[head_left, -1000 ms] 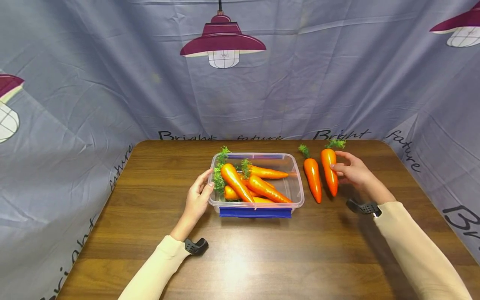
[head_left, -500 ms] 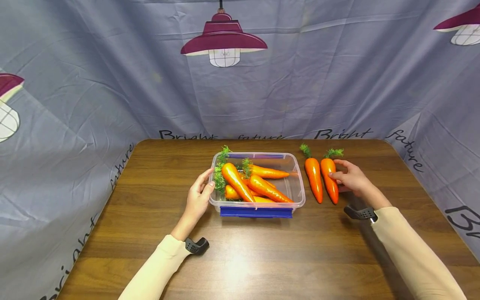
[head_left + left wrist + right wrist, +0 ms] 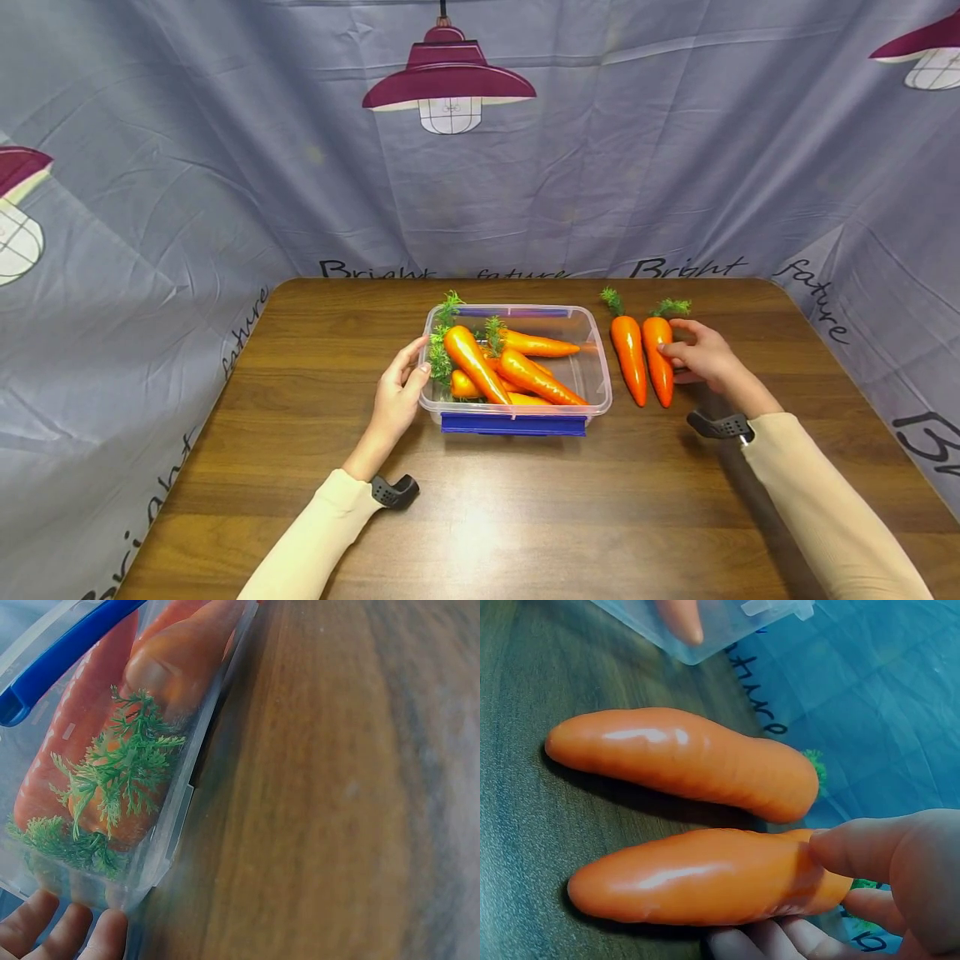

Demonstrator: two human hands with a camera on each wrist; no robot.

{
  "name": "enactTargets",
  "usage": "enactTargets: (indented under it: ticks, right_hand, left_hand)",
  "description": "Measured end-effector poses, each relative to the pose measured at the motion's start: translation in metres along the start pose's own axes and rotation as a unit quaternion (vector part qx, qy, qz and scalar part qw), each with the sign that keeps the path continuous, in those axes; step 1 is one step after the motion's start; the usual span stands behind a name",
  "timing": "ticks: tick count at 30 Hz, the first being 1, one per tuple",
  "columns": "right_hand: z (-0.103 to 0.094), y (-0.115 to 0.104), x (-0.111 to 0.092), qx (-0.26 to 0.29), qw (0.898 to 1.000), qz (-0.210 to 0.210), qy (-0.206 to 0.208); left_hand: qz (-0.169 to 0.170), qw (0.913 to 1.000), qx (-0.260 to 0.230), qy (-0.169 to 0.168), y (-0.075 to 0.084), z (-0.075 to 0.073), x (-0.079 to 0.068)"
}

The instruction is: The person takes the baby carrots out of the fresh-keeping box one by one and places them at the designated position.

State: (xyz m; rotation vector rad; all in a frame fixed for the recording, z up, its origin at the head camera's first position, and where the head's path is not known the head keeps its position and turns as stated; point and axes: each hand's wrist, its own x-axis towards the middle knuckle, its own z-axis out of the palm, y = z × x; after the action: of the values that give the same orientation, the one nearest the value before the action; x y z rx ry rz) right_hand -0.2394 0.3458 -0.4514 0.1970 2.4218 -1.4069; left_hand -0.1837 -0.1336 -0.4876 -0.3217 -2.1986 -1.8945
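A clear plastic food container with blue clips holds several orange carrots with green tops. My left hand holds its left end, thumb over the rim; in the left wrist view the fingertips meet the outer end wall. To the right of the container, two carrots lie side by side on the table. My right hand grips the outer carrot, thumb on top near its leafy end and the other fingers along its far side. The other loose carrot lies untouched between that one and the container.
The brown wooden table reaches back to a grey-blue curtain printed with lamps and lettering. A black wrist mount sits on the left wrist and another wrist mount on the right.
The right hand has brought the outer carrot nearer to the table's front and laid it level with the neighbouring carrot. The left hand and container have stayed in place.
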Motion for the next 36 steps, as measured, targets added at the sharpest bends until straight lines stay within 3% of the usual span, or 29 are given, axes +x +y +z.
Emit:
enactTargets:
  ticks: [22, 36]
  right_hand:
    - [-0.006, 0.003, 0.003, 0.014, 1.000, -0.004, 0.013]
    - [-0.021, -0.003, -0.003, 0.008, 1.000, -0.010, 0.027]
  left_hand:
    - [-0.005, 1.0000, 0.002, 0.003, 0.000, 0.000, 0.000]
    - [0.000, 1.0000, -0.002, 0.005, 0.000, 0.001, 0.001]
